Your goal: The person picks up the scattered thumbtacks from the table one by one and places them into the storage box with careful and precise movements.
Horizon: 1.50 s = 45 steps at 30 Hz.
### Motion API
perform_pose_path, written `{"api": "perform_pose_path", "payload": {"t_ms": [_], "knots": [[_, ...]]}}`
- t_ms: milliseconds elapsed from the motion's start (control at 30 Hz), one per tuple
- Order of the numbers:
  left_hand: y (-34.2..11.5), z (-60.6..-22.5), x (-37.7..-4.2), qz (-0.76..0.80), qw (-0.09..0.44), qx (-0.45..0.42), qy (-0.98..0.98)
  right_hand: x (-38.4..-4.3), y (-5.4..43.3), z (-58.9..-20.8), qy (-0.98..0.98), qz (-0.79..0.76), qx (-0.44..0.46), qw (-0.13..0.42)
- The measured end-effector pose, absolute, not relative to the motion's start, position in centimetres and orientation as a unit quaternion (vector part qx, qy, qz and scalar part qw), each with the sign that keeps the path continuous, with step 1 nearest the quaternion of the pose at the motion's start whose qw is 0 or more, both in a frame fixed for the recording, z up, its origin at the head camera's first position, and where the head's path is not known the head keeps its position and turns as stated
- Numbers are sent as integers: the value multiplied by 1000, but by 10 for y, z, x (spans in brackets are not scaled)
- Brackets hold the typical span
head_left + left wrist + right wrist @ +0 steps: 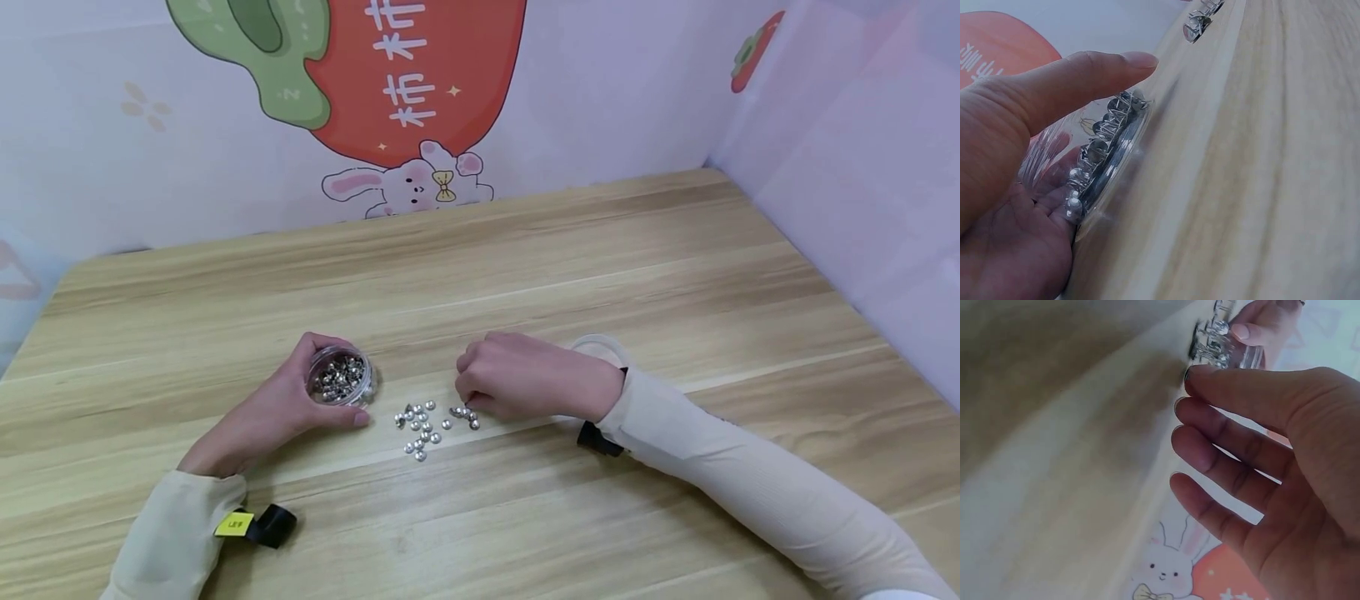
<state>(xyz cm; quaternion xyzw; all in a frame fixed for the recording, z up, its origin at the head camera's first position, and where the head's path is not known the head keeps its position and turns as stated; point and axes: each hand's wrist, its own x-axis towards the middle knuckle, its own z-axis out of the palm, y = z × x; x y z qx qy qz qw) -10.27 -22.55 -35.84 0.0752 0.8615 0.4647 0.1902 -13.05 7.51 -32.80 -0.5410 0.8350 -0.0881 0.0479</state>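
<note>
My left hand (296, 387) grips a clear round jar (369, 385) by its sides, the thumb reaching along the near edge. Inside lies a heap of silver thumbtacks (341, 377), their pins showing close up in the left wrist view. Loose thumbtacks (420, 421) are scattered on the table between the hands. My right hand (532, 375) is bent down over the right end of this scatter, fingertips right at a few tacks. In the right wrist view its thumb (1235, 387) covers the index fingertip, so I cannot tell if a tack is pinched; the other fingers curve loosely.
A round clear lid (600, 343) lies on the wooden table (480, 517), partly behind the right wrist. Walls with printed cartoons (420, 67) stand along the back and right edges. A black strap piece (273, 527) sticks out from the left sleeve.
</note>
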Motion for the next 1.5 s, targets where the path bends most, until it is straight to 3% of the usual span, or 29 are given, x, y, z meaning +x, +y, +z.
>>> {"api": "perform_pose_path", "payload": {"t_ms": [300,600,800,1500], "knots": [[-226,-358,-103,467,193,74,860,-133,84,-307,839,-120,-528,-50],[-232,-357,-101,445,189,75,872,-134,20,-295,864,-61,-500,11],[-234,-355,-101,442,203,68,871,-138,-31,-288,858,-28,-513,-10],[-231,-357,-102,461,203,93,859,-133,-21,-290,853,-6,-522,-18]]}}
